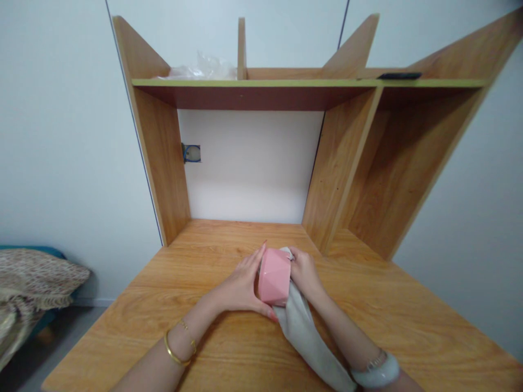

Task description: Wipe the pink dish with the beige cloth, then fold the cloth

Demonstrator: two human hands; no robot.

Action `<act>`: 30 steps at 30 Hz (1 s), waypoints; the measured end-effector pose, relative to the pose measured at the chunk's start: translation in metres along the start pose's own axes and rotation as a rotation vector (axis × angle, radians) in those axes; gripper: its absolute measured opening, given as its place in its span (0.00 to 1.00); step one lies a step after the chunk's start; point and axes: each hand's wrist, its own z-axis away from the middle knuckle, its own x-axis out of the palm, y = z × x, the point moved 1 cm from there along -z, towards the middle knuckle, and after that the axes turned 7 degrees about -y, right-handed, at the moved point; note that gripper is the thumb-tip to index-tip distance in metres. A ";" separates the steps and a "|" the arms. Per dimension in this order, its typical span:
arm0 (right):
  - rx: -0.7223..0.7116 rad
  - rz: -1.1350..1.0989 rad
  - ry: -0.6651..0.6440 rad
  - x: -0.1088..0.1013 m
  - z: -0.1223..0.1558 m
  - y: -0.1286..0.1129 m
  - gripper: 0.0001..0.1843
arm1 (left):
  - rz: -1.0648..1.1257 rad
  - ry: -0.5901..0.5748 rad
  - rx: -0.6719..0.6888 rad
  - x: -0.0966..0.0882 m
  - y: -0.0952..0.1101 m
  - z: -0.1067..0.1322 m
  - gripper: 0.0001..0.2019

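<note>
L hand (241, 286) is curled round the left side of a pink faceted object (273, 275). The thumb runs along the near bottom edge, the fingers reach up over the far side, and the grip looks firm. R hand (304, 275) is closed on a pale grey cloth (304, 332) and presses it against the object's right side, so the cloth sits between palm and object. Both hands touch the object, L bare and R through the fabric. It lies directly between them, approx. on the desk's centre line. I can't tell whether it rests on the desk (171, 283) or is held just above it.

The object is squat with no clear long axis (could be a cup or small pot, opening not visible). The cloth does have one. It trails from the object back toward the person, along the R forearm, down to a white bracelet (378, 370) at the wrist. A gold bangle (175, 354) sits on the L wrist.

Further out is bare wood desk, then the hutch's open bay with a wall socket (191, 153) at its back left. On the shelf (286, 83) above are a clear plastic bag (200, 68) at left and a flat black item (399, 75) at right. A bed with a patterned blanket (32, 277) is at far left, well apart.
</note>
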 end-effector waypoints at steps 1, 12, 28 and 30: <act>0.006 -0.026 -0.008 0.001 -0.001 0.001 0.09 | -0.044 0.000 0.021 0.000 -0.001 0.000 0.66; 0.049 -0.361 -0.125 0.010 0.000 -0.002 0.12 | 0.317 0.052 0.081 0.007 0.004 0.001 0.60; 0.038 0.193 0.001 0.004 0.004 -0.011 0.08 | 0.904 -0.029 -0.055 0.009 -0.018 -0.001 0.43; -0.007 0.274 -0.020 0.003 0.005 -0.012 0.08 | 0.987 -0.062 -0.040 0.012 -0.021 -0.003 0.41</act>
